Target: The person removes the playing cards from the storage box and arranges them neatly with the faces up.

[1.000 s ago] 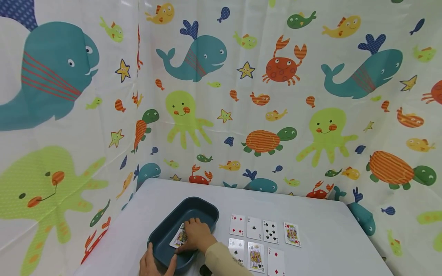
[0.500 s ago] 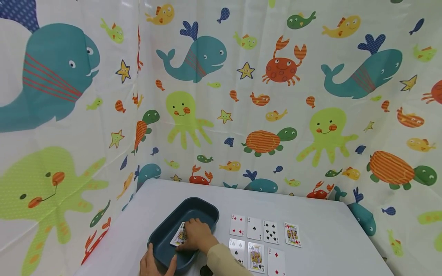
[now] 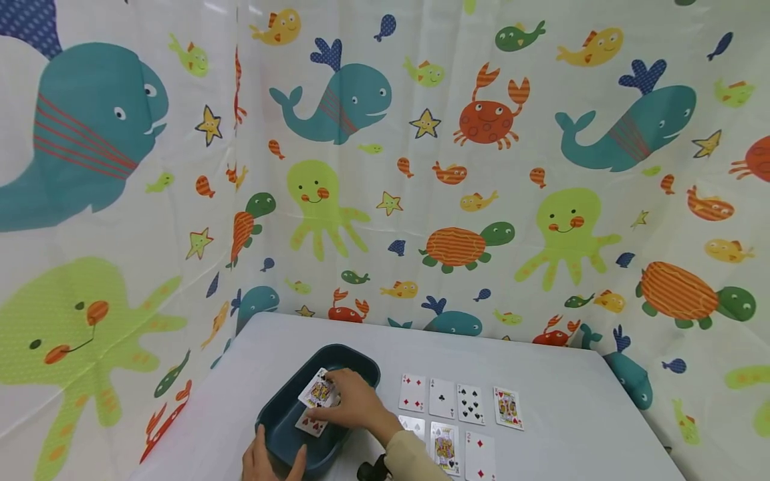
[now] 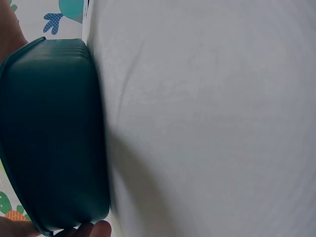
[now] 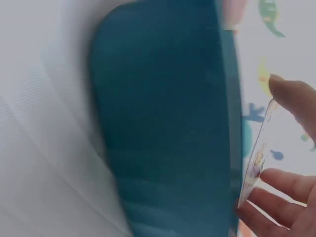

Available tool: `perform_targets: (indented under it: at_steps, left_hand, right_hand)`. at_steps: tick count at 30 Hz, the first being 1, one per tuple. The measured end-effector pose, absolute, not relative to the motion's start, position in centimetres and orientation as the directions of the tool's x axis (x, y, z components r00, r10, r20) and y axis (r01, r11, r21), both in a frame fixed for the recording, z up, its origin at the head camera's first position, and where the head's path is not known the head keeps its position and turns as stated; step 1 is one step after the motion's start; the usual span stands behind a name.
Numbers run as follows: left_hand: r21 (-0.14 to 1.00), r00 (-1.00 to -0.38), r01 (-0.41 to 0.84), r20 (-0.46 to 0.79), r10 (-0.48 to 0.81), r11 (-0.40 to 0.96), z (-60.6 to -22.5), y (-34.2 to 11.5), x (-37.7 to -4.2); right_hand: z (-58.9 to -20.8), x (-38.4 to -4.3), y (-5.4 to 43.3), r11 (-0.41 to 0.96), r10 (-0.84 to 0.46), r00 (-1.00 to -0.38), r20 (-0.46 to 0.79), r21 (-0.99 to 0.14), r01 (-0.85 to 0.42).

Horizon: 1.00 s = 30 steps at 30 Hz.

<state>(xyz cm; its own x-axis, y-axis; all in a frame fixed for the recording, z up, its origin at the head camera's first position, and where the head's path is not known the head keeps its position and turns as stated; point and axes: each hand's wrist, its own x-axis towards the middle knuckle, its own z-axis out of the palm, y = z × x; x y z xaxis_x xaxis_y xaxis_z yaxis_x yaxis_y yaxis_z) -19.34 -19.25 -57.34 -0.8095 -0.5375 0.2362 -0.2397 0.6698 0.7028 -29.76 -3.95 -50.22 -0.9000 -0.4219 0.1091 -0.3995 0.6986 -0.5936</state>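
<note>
At left, beside a curtain [image 3: 186, 153] printed with sea creatures, a person's left hand [image 3: 273, 462] grips the near end of a dark teal bin [image 3: 355, 361], thumb to one side and fingers to the other. The bin stands before me on a white counter [image 3: 565, 427]. In it lies a red-pipped card [image 3: 309, 425], partly covered from this angle by a face card [image 3: 319, 389] pinched between the thumb and fingers of the right hand [image 3: 355, 404]; whether the two cards touch, I cannot tell. A tan sleeve [image 3: 415, 457] reaches in from the near edge, partly hiding a spade card [image 3: 414, 424] at the start of the front row. Next along that row come a king [image 3: 444, 449] and a two of diamonds [image 3: 480, 457]. Behind them, the back row runs rightward: a four of diamonds [image 3: 412, 393], a single-club card [image 3: 442, 399], a many-pipped spade card [image 3: 470, 404] and, slightly apart at the far right, a second face card [image 3: 508, 408], all face up.
</note>
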Motion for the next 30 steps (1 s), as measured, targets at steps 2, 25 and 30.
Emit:
perform_targets:
  at_steps: [2, 25, 30]
  left_hand:
    - [0.7, -0.812, -0.241, 0.235, -0.535, 0.673, -57.4, -19.2, -19.3]
    - [0.693, -0.823, -0.272, 0.192, -0.535, 0.667, -57.8, -19.3, -19.8]
    - [0.7, -0.82, -0.261, 0.203, -0.535, 0.665, -57.2, -19.0, -19.6]
  right_hand:
    - [-49.7, -29.4, -2.9, 0.649, -0.407, -0.904, 0.128, -0.656, -0.385]
    - [-45.5, -24.7, 14.0, 0.363, -0.024, -0.966, 0.259, -0.898, -0.25]
    - [-45.1, -23.5, 16.7, 0.387, 0.041, -0.976, 0.213, -0.904, -0.181]
